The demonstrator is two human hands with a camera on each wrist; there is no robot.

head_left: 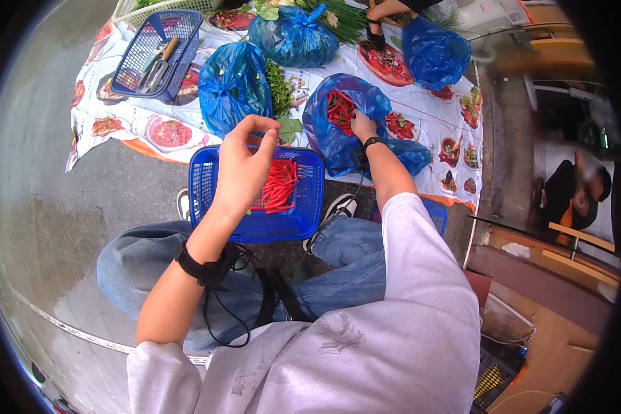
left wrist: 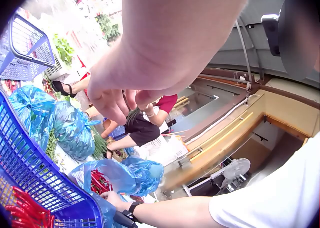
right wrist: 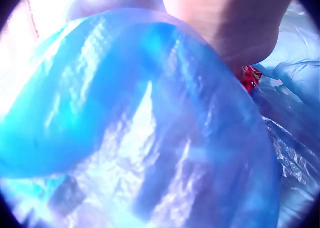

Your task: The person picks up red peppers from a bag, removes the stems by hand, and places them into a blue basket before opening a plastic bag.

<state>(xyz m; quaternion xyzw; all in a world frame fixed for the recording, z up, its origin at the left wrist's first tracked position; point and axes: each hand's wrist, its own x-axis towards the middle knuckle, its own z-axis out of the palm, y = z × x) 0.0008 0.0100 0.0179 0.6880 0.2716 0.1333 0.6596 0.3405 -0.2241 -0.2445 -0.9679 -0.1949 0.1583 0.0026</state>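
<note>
Well, the left hand (head_left: 245, 169) hangs over the basket (head_left: 290, 228), fingers (head_left: 257, 123) loosely bent; right hand (head_left: 363, 127) at chillies (head_left: 339, 112), grip unclear.

No readable text (numbers included)

The person wears a pale grey T-shirt (head_left: 407, 338) with loose short sleeves (head_left: 415, 238) and a faded darker print (head_left: 339, 334) on its front. Beyond the T-shirt's hem come blue denim jeans (head_left: 348, 272), and farther out from it dark shoes (head_left: 341, 208) with white parts. Past the T-shirt's left sleeve, a broad black strap (head_left: 199, 268) rings the wrist, and a thin black cable (head_left: 206, 314) loops back toward the T-shirt. Past its right sleeve sits a narrower black wristband (head_left: 373, 142).
</note>
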